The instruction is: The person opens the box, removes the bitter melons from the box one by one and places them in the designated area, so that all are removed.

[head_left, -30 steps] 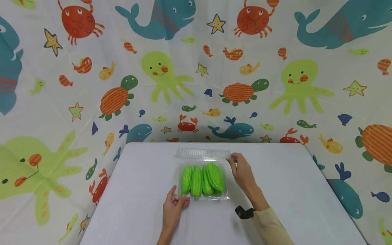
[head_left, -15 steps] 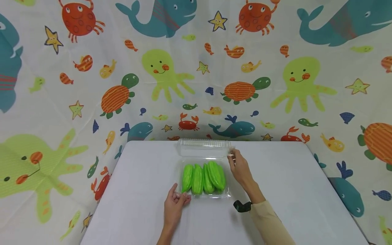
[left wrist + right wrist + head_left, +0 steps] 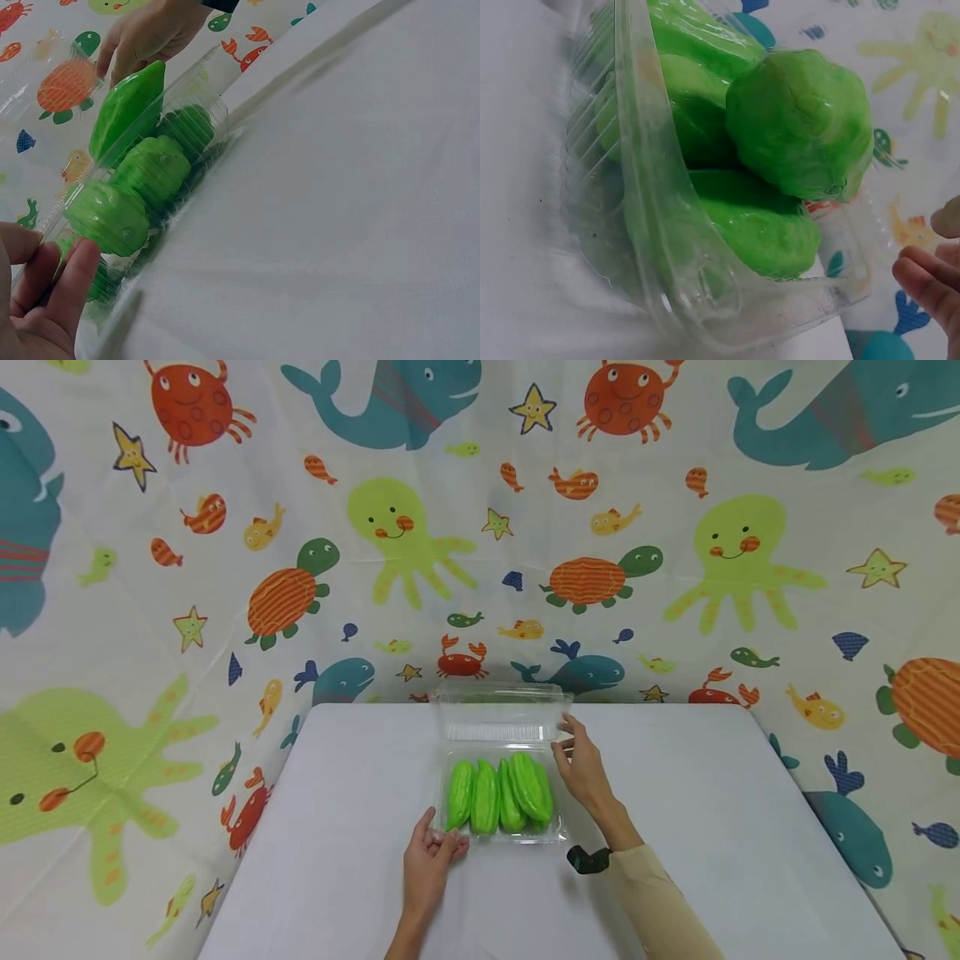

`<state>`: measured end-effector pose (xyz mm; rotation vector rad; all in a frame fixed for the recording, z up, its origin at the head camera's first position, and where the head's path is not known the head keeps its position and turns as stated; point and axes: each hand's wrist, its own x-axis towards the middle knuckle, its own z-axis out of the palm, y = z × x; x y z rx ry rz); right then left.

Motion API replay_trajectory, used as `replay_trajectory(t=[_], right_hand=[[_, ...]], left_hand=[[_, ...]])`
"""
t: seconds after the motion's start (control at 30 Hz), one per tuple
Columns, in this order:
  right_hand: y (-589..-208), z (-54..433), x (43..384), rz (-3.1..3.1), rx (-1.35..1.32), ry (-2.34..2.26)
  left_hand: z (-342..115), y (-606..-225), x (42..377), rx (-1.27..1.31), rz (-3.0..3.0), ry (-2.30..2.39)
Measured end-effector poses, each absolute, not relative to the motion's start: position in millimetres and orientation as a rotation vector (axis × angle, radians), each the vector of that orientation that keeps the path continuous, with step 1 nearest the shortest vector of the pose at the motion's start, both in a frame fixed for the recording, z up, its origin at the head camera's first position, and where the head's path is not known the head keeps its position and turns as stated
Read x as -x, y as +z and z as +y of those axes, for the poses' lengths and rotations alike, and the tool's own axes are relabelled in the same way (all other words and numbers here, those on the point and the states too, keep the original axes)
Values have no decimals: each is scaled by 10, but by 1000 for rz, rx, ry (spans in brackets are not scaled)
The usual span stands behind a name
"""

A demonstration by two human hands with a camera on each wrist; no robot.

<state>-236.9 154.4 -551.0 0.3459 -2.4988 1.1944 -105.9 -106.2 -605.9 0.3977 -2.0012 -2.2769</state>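
A clear plastic clamshell container [image 3: 498, 839] lies on the table with its hinged lid [image 3: 498, 714] tipped up at the far side. Inside are several glossy green, ridged vegetables that look like bitter melons [image 3: 485, 797]; one lies on top of others at the right. My left hand [image 3: 429, 870] pinches the near left corner of the rim between thumb and fingers, as the left wrist view also shows. Beside the lid's lower right side is my right hand [image 3: 583, 768], its fingers loosely extended and apart. In the right wrist view its fingertips [image 3: 915, 274] have nothing between them.
A white-covered table [image 3: 360, 777] carries the container near its middle. Behind and at both sides hangs a curtain [image 3: 480, 560] printed with sea animals. A dark device [image 3: 588, 860] is strapped at the right wrist.
The lid has swung backward, away from the person, and now stands tipped behind the tray. The right hand followed its edge slightly and its fingers have loosened. The left hand keeps its grip.
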Motion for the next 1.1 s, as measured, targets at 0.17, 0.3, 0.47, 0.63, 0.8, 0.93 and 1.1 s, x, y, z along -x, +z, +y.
replay_trajectory(t=[0.17,0.3,0.47,0.63,0.8,0.93,1.1], right_hand=[[-5533,1535,2397,-2484,-362,1278],[-5554,1542,2430,-2489,-376,1333],[-5582,1538,2439,-2501,-429,1338],[-5595,1531,2452,-2521,-490,1249],[-5591,1519,2469,-2575,-482,1138],[-5608,1522,2481,-2646,-441,1103],[-5634,1529,2498,-2724,-401,1093]], left_hand=[[-1062,-6061,1060,-398,-2014,-2277],[-1059,-6058,1067,-400,-2018,-2271],[-1059,-6063,1055,-411,-2016,-2267],[-1060,-6068,1053,-403,-2017,-2259],[-1064,-6063,1055,-398,-2026,-2250],[-1063,-6057,1050,-403,-2031,-2250],[-1062,-6038,1041,-402,-2029,-2252]])
